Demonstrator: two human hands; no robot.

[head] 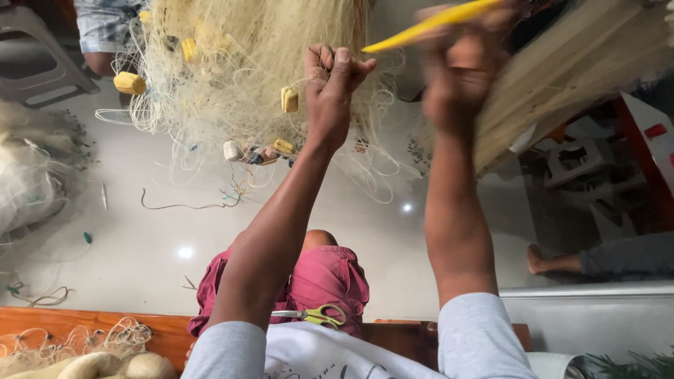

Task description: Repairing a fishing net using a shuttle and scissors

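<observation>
- While both arms reach up and out, a big pale fishing net (246,63) hangs in front of the person and spills onto the shiny white floor (140,238).
- Stretched net (562,77) also runs in a flat tan band at the upper right, just beside the right hand.
- Pink shorts (323,281) cover the person's lap at the bottom.
- The left hand (333,84) is shut in a tight fist, its fingers curled around a bunch of net strands.
- The right hand (456,70) is blurry; its fingers look closed around a thin yellow netting needle (428,24) that points to the left.
- Green-handled scissors (312,316) lie on the lap.
- Small yellow floats (130,83) are tied on the net, one just beside the left hand.
- Someone else's bare foot (540,261) rests on the floor at the right.
</observation>
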